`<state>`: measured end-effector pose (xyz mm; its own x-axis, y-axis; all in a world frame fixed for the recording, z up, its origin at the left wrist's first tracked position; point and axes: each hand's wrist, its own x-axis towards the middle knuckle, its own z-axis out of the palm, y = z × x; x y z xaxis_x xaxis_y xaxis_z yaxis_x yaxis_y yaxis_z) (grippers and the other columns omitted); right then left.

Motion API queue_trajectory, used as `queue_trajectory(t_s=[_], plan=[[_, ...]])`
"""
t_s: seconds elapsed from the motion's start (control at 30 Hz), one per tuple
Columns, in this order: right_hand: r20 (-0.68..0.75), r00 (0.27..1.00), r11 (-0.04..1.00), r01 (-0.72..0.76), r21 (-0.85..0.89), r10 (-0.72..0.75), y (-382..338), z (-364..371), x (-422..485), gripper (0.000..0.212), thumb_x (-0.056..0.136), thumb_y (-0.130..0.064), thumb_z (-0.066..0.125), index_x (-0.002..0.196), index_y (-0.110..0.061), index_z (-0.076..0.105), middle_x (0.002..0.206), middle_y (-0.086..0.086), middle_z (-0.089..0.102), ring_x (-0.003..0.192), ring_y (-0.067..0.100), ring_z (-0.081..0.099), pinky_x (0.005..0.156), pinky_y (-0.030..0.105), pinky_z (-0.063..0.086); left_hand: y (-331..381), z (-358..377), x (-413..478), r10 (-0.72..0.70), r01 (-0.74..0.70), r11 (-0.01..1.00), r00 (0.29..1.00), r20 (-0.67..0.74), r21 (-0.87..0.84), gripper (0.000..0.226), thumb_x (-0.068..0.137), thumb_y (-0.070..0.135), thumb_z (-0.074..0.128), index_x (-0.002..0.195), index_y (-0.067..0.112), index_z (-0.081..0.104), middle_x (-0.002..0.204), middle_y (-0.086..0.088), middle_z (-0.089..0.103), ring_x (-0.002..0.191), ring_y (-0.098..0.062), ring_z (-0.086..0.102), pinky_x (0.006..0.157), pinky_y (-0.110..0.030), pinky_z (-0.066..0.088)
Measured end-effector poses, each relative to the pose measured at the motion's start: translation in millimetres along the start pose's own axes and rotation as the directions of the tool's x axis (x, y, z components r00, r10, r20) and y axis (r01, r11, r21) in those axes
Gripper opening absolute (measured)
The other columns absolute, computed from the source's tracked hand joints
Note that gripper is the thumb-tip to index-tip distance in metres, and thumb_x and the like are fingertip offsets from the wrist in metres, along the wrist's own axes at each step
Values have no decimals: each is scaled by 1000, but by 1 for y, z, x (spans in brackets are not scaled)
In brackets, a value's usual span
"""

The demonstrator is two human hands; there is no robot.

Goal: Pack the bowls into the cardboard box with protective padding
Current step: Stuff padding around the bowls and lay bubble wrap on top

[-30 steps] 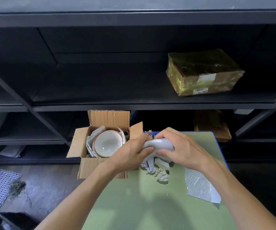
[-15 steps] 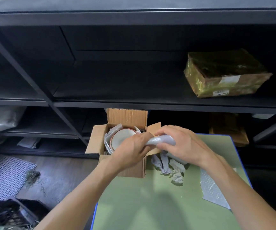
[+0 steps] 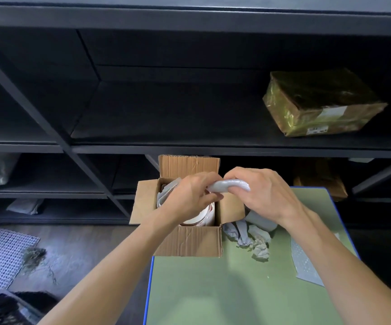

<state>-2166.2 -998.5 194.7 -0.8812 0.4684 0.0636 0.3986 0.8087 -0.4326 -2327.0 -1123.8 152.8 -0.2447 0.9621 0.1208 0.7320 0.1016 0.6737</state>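
**Padding goes in:** A person's left hand and right hand grip a rolled wad of bubble wrap between them, just above the open cardboard box. The box stands at the far left corner of a green table. The left hand's fingers pinch the wad's left end over the box mouth. The right hand curls over its right end, above the box's right flap.

Inside the box a white bowl with a reddish rim sits largely hidden under the left wrist, with pale wrapping paper along the left wall. Whether more bowls lie beneath it cannot be told. Crumpled grey paper lies on the table just right of the box, and a flat bubble-wrap sheet rests near the table's right edge. A film-wrapped parcel sits on the dark shelving beyond.

The step in hand appears to be cushioning the bowl already in the box. The wad would probably serve best eased into the gap between bowl and right wall, or spread across the bowl's mouth. It should be pressed in snugly with the fingertips rather than forced, so the rim takes no load. The box's left flap reaches past the table edge, so any downward push is best kept light, with one hand steadying the cardboard.
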Motion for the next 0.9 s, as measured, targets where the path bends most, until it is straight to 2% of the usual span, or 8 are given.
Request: queue_trajectory(t_s=[0.07,0.13,0.3,0.43,0.57,0.73,0.83,0.9], plan=[[30,997,995,-71,-64,73,3,0,-3,27,90,-28,55,112,-41,63,95,-13,70,86,15,64,75,38,51,-14,12,-3,-87,83,991,996,35,109,25,91,33,66,116,28,60,101,8,57,89,-15,58,73,-31,46],[31,994,990,-106,-94,109,5,3,-8,34,90,-24,55,117,-43,63,97,-9,71,91,17,64,76,36,51,-25,28,-10,-156,150,974,988,21,171,33,92,43,61,123,31,62,112,0,58,100,-21,58,83,-37,48],[29,984,977,-172,-125,176,-4,24,-15,34,89,-18,57,119,-32,65,100,-1,64,96,27,62,77,40,50,-33,62,-26,-201,181,952,978,55,247,38,85,55,57,116,34,55,90,4,44,88,-25,58,63,-31,35],[39,984,975,-164,-152,172,-13,37,-16,31,85,-16,56,112,-32,62,104,-4,67,92,29,62,70,39,48,-40,69,-31,-169,156,957,985,32,246,32,85,37,55,111,24,44,85,0,51,79,-31,59,58,-33,30],[130,987,979,-66,-196,92,-21,44,-16,31,89,-15,52,109,-35,65,105,-8,61,90,24,61,70,39,48,-46,63,-31,-104,98,983,994,31,158,25,86,16,52,110,21,47,93,-5,62,80,-33,59,58,-36,31],[247,968,956,117,-271,-49,-20,57,-15,30,87,-8,52,106,-28,64,98,-4,55,99,22,55,66,36,41,-44,56,-34,-64,59,996,995,75,69,28,87,13,50,115,18,46,95,-7,60,81,-34,57,65,-44,44],[270,960,940,152,-306,-67,-22,68,-13,28,81,-3,53,103,-19,56,98,0,59,98,26,56,62,35,33,-43,55,-36,-77,75,997,994,76,23,34,82,8,48,114,19,44,91,-8,60,78,-35,56,67,-46,45],[306,951,937,150,-315,-49,-23,77,-12,30,83,-3,52,110,-15,51,104,3,59,102,28,57,67,37,37,-43,55,-36,-81,81,997,995,55,6,37,79,4,49,113,18,44,88,-6,60,77,-34,55,66,-44,44]])
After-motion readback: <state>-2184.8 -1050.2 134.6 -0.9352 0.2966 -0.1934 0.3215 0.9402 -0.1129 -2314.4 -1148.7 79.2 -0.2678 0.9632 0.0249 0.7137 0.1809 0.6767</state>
